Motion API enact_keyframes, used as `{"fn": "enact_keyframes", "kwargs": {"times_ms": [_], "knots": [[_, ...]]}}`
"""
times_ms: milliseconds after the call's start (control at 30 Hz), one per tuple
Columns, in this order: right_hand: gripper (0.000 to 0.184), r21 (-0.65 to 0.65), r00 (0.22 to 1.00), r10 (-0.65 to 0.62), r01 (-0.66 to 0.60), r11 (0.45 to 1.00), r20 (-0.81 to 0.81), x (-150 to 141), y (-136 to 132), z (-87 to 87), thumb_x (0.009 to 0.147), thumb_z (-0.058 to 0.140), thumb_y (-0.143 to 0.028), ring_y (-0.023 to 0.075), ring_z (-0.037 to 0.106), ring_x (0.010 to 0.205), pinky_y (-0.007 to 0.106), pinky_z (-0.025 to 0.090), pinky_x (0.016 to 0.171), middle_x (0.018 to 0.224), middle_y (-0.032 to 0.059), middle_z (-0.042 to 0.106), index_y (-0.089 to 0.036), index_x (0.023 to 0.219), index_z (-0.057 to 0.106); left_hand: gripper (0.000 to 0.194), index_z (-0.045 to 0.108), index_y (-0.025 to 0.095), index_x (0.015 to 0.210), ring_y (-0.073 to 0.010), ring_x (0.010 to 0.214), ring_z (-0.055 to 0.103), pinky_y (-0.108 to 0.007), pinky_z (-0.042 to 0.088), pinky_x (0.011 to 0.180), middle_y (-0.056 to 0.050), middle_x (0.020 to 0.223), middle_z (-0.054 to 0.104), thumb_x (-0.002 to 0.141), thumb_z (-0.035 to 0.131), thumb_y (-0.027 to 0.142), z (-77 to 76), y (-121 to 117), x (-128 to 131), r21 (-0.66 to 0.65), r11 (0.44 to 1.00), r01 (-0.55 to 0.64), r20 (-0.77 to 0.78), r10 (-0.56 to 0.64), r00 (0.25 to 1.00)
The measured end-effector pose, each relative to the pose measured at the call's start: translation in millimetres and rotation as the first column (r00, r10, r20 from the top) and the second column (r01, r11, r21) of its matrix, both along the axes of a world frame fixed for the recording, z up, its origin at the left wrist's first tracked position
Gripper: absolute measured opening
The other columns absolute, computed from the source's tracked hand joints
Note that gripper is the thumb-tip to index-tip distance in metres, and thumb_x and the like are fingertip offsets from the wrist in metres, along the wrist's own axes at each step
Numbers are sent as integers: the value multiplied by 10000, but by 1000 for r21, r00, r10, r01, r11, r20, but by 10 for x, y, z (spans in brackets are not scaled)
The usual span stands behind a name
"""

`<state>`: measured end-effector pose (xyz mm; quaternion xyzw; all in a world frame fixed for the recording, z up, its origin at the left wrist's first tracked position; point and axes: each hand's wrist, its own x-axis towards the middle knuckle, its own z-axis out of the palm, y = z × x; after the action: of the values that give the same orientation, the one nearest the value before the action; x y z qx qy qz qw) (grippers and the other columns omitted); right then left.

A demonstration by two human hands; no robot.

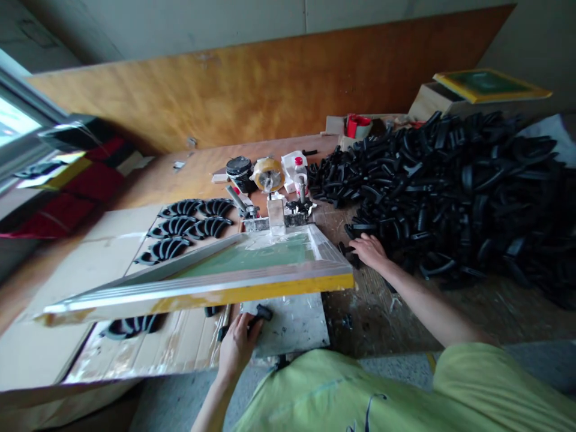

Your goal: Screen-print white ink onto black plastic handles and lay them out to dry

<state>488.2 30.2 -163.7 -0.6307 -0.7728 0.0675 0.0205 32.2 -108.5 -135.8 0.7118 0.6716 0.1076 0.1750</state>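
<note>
My left hand (237, 343) is closed around a black curved plastic part (263, 312), just above the grey base plate (292, 330). At the near edge of the pile of black plastic parts (405, 186), my right hand (369, 249) has its fingers curled on another black plastic part (351, 257). Between the hands, a screen printing frame (252, 255) with green mesh and a yellow-taped front edge is raised at a tilt over the plate. A clamp hinge (276, 217) carries it at the back.
Left of the frame, rows of black curved parts (173, 227) lie on cardboard (108, 240). Behind stand a black tub (239, 173), a tape roll (269, 174) and a red-capped bottle (299, 171). Another screen (492, 85) rests on a box at the back right.
</note>
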Motion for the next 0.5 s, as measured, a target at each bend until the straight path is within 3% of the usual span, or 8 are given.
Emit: {"fn": "enact_keyframes", "kwargs": {"times_ms": [133,267,333,400,500], "knots": [[296,78,954,-252,267,960,-161,77,-423,62,885,555,-361,252,602,985,342,453,857,1002,124,690,-191,1104,659,239,582,225,903,-157,737,646,-243,442,626,-16,877,670,924,455,426,226,95,353,-56,995,78,22,-77,997],[381,-84,819,-426,429,900,-383,72,-757,-16,870,560,-380,241,656,912,340,488,806,1015,119,697,-184,1194,606,166,608,215,903,-175,791,656,-261,477,688,-34,888,672,896,537,364,398,329,1112,-22,938,345,100,-341,935],[420,-134,760,-464,457,879,-454,54,-847,-5,853,572,-382,249,667,907,350,497,794,1011,119,701,-188,1227,581,184,628,204,958,-207,857,657,-296,507,739,-70,915,669,885,563,359,463,454,1484,67,902,426,120,-431,894],[441,-123,728,-465,473,873,-504,7,-880,70,848,571,-397,259,668,903,365,500,790,1006,121,700,-196,1240,570,337,588,203,1158,-236,996,633,-340,521,829,-112,1078,650,884,567,398,520,535,1736,209,867,452,156,-486,860],[387,-24,738,-350,414,910,-577,-205,-853,246,863,541,-379,264,650,954,390,493,831,1049,107,690,-228,1216,589,442,529,204,1272,-234,1071,605,-367,510,914,-118,1167,621,899,537,440,561,507,1812,315,826,467,209,-541,815]]}}
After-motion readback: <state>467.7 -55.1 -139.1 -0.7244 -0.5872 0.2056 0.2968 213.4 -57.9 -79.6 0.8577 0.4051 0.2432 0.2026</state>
